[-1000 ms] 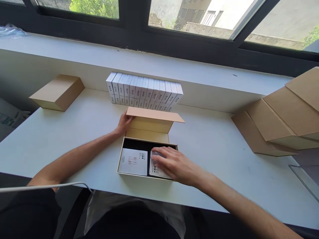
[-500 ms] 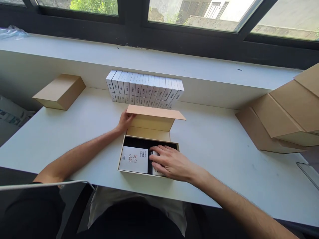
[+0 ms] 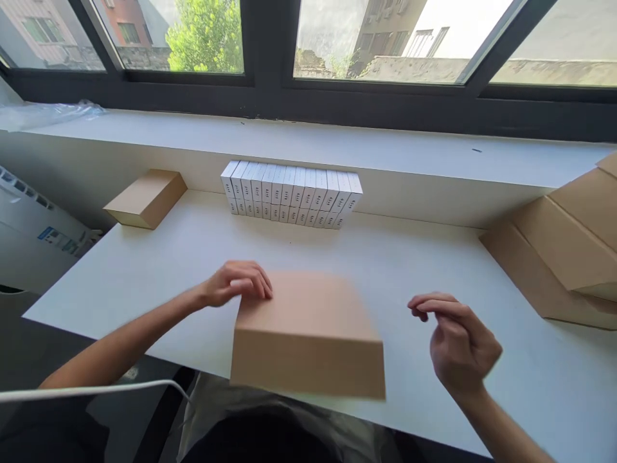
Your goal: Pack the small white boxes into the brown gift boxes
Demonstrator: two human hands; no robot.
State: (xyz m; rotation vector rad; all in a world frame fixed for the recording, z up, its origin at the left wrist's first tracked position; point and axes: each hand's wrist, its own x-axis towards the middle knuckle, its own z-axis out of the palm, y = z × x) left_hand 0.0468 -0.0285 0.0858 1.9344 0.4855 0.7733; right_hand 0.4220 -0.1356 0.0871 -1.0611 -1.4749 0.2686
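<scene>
A tan cardboard box (image 3: pixel 308 331) lies shut at the near edge of the white table (image 3: pixel 414 270), its lid down over its contents. My left hand (image 3: pixel 237 283) rests with curled fingertips on the lid's far left corner. My right hand (image 3: pixel 457 341) hovers to the right of the box, apart from it, fingers loosely bent and holding nothing. A row of several small white boxes (image 3: pixel 292 193) stands upright against the back ledge.
A closed tan box (image 3: pixel 145 198) lies at the back left. Several large tan boxes (image 3: pixel 563 251) lean in a stack at the right. A crumpled plastic sheet (image 3: pixel 45 112) lies on the window sill (image 3: pixel 337 145). A white cable (image 3: pixel 96 389) crosses the lower left.
The box's lid has come down shut, hiding the white packets inside. My right hand came out of the box and moved right. My left hand followed the lid down. The view tilted up.
</scene>
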